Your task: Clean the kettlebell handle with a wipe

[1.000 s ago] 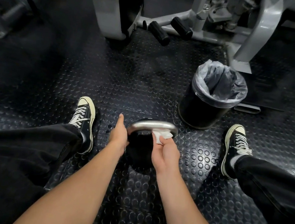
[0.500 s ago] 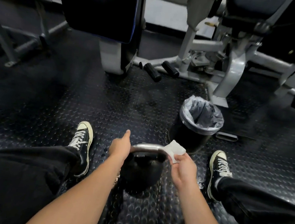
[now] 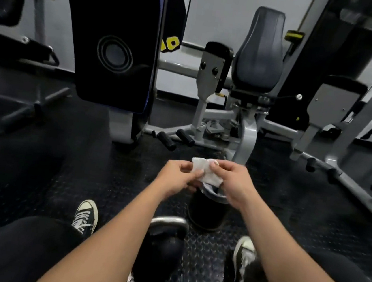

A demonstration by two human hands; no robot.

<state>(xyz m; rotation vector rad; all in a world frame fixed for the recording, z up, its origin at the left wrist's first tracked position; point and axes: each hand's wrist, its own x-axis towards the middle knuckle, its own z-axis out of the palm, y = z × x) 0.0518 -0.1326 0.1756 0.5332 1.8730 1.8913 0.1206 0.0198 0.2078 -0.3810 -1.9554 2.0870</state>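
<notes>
A black kettlebell (image 3: pixel 162 252) with a silver handle (image 3: pixel 170 222) stands on the floor between my feet, partly hidden by my left forearm. Both hands are raised well above it, over the bin. My left hand (image 3: pixel 177 175) and my right hand (image 3: pixel 231 181) each pinch the white wipe (image 3: pixel 207 172) between thumb and fingers. The wipe is crumpled and stretched between the two hands. Neither hand touches the kettlebell.
A black bin (image 3: pixel 207 210) with a grey liner stands just beyond the kettlebell, under my hands. Grey gym machines (image 3: pixel 249 115) and a black padded machine (image 3: pixel 114 45) fill the back. My shoes (image 3: pixel 85 216) flank the kettlebell on the studded rubber floor (image 3: pixel 36 169).
Both hands have left the kettlebell and risen above the bin. The wipe came off the handle with the right hand, and the left hand now pinches it too. The camera tilted up.
</notes>
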